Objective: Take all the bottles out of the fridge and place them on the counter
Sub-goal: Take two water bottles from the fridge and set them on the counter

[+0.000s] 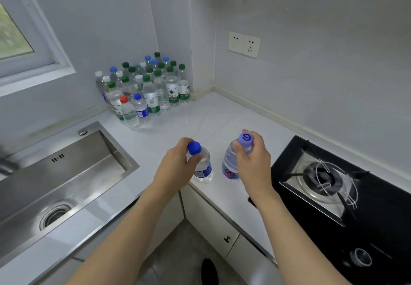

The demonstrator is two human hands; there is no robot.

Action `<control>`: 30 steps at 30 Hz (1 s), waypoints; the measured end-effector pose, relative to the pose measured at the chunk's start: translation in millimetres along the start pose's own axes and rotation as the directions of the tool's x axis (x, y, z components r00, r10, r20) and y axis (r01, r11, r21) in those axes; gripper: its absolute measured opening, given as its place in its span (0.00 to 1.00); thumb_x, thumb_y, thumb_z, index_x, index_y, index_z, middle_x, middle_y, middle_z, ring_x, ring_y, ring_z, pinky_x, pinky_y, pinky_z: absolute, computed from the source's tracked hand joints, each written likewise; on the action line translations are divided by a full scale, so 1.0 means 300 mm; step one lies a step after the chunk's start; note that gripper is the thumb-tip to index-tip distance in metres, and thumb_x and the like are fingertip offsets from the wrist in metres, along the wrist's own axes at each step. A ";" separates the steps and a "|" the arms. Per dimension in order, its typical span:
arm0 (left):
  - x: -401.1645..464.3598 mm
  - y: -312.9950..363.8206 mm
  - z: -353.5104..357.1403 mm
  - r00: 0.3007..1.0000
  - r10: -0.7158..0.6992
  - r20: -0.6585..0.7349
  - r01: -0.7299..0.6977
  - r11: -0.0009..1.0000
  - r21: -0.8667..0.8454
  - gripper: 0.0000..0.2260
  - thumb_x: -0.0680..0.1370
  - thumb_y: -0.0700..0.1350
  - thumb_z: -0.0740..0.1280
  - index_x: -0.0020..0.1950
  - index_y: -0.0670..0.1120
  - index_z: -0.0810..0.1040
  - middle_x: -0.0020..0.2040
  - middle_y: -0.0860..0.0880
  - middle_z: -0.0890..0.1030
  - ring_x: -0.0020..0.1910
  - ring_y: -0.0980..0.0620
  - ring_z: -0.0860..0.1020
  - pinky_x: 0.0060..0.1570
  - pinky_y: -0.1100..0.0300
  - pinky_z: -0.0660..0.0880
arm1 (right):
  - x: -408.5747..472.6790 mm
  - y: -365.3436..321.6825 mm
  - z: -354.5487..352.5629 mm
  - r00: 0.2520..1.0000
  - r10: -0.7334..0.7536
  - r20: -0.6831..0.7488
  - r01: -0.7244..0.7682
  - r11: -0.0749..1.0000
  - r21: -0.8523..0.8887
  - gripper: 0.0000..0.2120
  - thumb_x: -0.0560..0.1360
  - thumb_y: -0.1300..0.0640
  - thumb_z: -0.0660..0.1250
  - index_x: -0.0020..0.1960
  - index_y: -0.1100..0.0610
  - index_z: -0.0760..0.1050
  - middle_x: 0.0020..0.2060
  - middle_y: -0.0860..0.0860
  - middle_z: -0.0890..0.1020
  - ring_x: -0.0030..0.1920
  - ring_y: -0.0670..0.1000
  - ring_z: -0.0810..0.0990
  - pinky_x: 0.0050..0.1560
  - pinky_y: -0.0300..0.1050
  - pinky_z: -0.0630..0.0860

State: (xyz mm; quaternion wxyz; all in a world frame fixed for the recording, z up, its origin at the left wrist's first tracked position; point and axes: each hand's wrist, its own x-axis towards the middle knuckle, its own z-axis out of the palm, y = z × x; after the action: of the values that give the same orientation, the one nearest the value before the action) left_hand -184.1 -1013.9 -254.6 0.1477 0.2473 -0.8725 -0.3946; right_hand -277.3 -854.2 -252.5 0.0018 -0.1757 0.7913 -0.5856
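Gripping two bottles (203, 167) by the necks, hands (178, 164) seemingly over the counter (222, 116).

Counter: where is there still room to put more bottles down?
Bare counter lies between the bottle cluster in the corner and the two held bottles, and along the wall towards the stove. The corner itself is crowded. Left hand and right hand fill the front edge.

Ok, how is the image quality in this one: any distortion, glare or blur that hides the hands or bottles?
Head view: wide-angle bending curves the sink edge and the counter edge; lighting is soft and even, with faint shadows; mild glare on the steel sink and on the stove; the window scene is blurred; the left hand, right hand and both held bottles are sharp.
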 end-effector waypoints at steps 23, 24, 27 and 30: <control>0.753 -0.161 0.049 0.994 -0.110 -0.009 0.111 0.989 0.096 0.11 0.79 0.51 0.66 0.59 0.51 0.70 0.53 0.51 0.79 0.40 0.49 0.77 0.42 0.54 0.74 | 0.717 0.174 0.365 0.966 0.149 0.212 -0.127 0.986 -0.112 0.16 0.80 0.54 0.63 0.67 0.51 0.67 0.54 0.44 0.74 0.52 0.44 0.73 0.43 0.23 0.65; 0.795 -0.186 0.044 0.992 -0.126 -0.008 0.126 0.987 0.096 0.11 0.79 0.50 0.66 0.59 0.51 0.70 0.53 0.51 0.80 0.40 0.49 0.77 0.42 0.53 0.75 | 0.756 0.176 0.404 0.963 0.155 0.222 -0.132 0.984 -0.117 0.16 0.80 0.54 0.63 0.66 0.51 0.67 0.54 0.44 0.74 0.53 0.44 0.73 0.45 0.25 0.66; 0.917 -0.236 0.029 0.987 -0.161 0.003 0.160 0.980 0.117 0.12 0.78 0.50 0.67 0.59 0.50 0.71 0.51 0.48 0.80 0.40 0.46 0.78 0.44 0.50 0.76 | 0.875 0.172 0.502 0.952 0.152 0.265 -0.107 0.978 -0.177 0.16 0.80 0.53 0.63 0.67 0.52 0.66 0.55 0.44 0.73 0.54 0.44 0.73 0.52 0.33 0.68; 1.055 -0.279 0.009 0.985 -0.172 0.007 0.169 0.976 0.140 0.12 0.79 0.50 0.67 0.59 0.50 0.71 0.51 0.47 0.80 0.41 0.46 0.78 0.44 0.50 0.76 | 0.996 0.179 0.609 0.939 0.148 0.310 -0.077 0.970 -0.231 0.17 0.80 0.54 0.63 0.68 0.53 0.66 0.58 0.47 0.75 0.55 0.45 0.73 0.54 0.35 0.67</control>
State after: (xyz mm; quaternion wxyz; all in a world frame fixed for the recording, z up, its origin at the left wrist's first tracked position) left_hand -422.9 -1233.0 -300.4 0.0873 0.3271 -0.8748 -0.3466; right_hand -534.4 -1093.4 -299.0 0.1469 -0.2232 0.8477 -0.4583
